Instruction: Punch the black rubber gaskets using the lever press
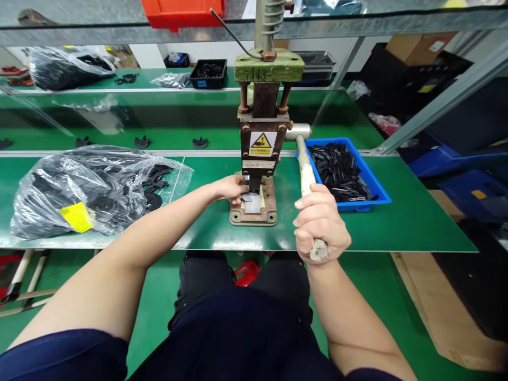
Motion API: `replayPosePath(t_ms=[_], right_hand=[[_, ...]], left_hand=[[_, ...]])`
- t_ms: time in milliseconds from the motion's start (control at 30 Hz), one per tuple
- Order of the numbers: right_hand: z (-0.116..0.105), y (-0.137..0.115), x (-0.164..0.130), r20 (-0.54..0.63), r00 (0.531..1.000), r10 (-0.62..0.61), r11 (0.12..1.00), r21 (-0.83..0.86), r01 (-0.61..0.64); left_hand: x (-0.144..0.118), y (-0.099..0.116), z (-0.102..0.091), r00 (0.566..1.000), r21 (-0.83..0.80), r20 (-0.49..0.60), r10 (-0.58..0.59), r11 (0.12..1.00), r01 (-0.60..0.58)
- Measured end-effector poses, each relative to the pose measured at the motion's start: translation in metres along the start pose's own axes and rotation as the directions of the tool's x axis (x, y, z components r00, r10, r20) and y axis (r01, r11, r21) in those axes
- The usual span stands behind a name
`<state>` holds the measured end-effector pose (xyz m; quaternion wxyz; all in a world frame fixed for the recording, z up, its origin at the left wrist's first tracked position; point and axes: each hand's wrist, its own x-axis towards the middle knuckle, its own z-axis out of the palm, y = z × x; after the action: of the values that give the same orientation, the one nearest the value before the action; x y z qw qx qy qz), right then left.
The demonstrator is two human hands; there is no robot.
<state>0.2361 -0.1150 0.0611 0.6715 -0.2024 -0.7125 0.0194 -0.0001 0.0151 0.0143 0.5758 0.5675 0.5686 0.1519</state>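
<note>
The left hand (232, 189), near the center of the frame, pinches a thin dark part (247, 197) between thumb and fingers, at the foot of a hand press (262, 127). The part's far end lies under the dark ram, over the pale metal block on the press base (270, 203). Right of center, the right hand (322, 219) is clenched around a lever (304, 159), which rises to a silver hub on the press's side. A yellow warning label (261, 143) is on the press's front.

On the green table (416, 227), a clear plastic bag (99, 185) of dark curved pieces fills the left of the frame, a yellow tag on it. Right of the press, just behind the lever, a blue tray (377, 191) holds many black pieces (337, 169). Beyond the table's back edge, small dark curved pieces (200, 143) lie spaced in a row.
</note>
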Motion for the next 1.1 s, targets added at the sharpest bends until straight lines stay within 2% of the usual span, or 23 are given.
replayPosePath(t_ms=[133, 233, 333, 433, 567, 667, 733, 767, 833, 867, 900, 967, 1000, 1100], right_hand=[[-0.001, 0.0, 0.001, 0.0, 1.0, 0.014, 1.0, 0.002, -0.014], [-0.002, -0.001, 0.001, 0.008, 1.0, 0.011, 1.0, -0.006, -0.011], [-0.002, -0.001, 0.001, 0.01, 1.0, 0.015, 1.0, -0.024, -0.015], [-0.004, -0.001, 0.002, 0.025, 1.0, 0.007, 0.999, -0.038, -0.006], [-0.006, -0.001, 0.003, 0.054, 0.999, 0.0, 0.998, -0.057, 0.003], [-0.006, -0.001, 0.004, 0.043, 0.999, 0.013, 0.999, -0.041, -0.011], [-0.005, 0.001, 0.004, 0.016, 1.0, 0.006, 0.999, -0.037, -0.005], [-0.005, 0.003, 0.004, 0.007, 1.0, -0.004, 0.999, -0.039, 0.004], [-0.003, 0.009, 0.003, -0.025, 0.999, -0.024, 0.999, -0.036, 0.023], [-0.002, 0.012, 0.002, -0.05, 0.998, -0.031, 0.999, -0.03, 0.03], [0.0, 0.015, 0.001, -0.07, 0.997, -0.035, 0.999, -0.022, 0.034], [0.002, 0.021, 0.0, -0.109, 0.993, -0.038, 0.999, -0.019, 0.036], [0.003, 0.022, 0.0, -0.123, 0.992, -0.041, 0.999, -0.024, 0.038], [0.005, 0.024, -0.001, -0.163, 0.986, -0.034, 0.999, -0.04, 0.028]], left_hand=[[0.006, 0.006, -0.003, 1.0, -0.037, 0.031, 0.002, 0.999, -0.001], [0.007, 0.009, -0.003, 1.0, -0.03, 0.01, 0.008, 1.0, -0.008], [0.004, 0.004, 0.0, 1.0, -0.022, -0.02, -0.006, 1.0, 0.006], [-0.004, -0.004, 0.003, 0.999, -0.104, -0.028, 0.016, 0.994, -0.019], [-0.023, -0.014, 0.01, 0.99, -0.291, -0.138, 0.037, 0.954, -0.076], [-0.047, -0.024, 0.02, 0.984, -0.404, -0.096, 0.15, 0.897, -0.176], [-0.066, -0.036, 0.022, 0.968, -0.369, -0.063, 0.242, 0.896, -0.248], [-0.075, -0.044, 0.02, 0.956, -0.297, -0.088, 0.278, 0.909, -0.292], [-0.096, -0.066, 0.006, 0.915, -0.04, -0.209, 0.345, 0.932, -0.36], [-0.107, -0.079, -0.007, 0.882, 0.128, -0.282, 0.378, 0.926, -0.356], [-0.119, -0.093, -0.022, 0.843, 0.297, -0.35, 0.409, 0.902, -0.314], [-0.145, -0.12, -0.06, 0.791, 0.571, -0.422, 0.443, 0.808, -0.148], [-0.157, -0.133, -0.08, 0.783, 0.66, -0.441, 0.44, 0.75, -0.049], [-0.186, -0.163, -0.13, 0.835, 0.813, -0.402, 0.376, 0.566, 0.137]])
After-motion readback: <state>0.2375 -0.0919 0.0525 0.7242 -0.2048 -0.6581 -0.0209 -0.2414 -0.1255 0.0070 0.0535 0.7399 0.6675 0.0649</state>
